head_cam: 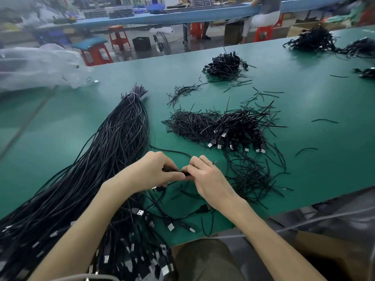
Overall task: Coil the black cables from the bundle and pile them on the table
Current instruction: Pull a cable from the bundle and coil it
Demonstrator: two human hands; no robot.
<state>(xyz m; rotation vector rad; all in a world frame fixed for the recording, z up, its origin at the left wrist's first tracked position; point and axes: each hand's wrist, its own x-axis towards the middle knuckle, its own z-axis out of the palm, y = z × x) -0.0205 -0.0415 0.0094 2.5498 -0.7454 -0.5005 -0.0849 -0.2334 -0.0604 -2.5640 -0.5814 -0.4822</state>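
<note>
Left hand [154, 169] and right hand [207, 177] both pinch one black cable [183, 173]; bundle [105, 155] lies left of grip.

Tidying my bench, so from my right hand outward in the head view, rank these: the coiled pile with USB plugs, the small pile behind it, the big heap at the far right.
1. coiled pile with USB plugs, just ahead of the right hand, which pinches a black cable; slightly right.
2. small pile, farther back, centre.
3. big heap, at the far right corner.
</note>
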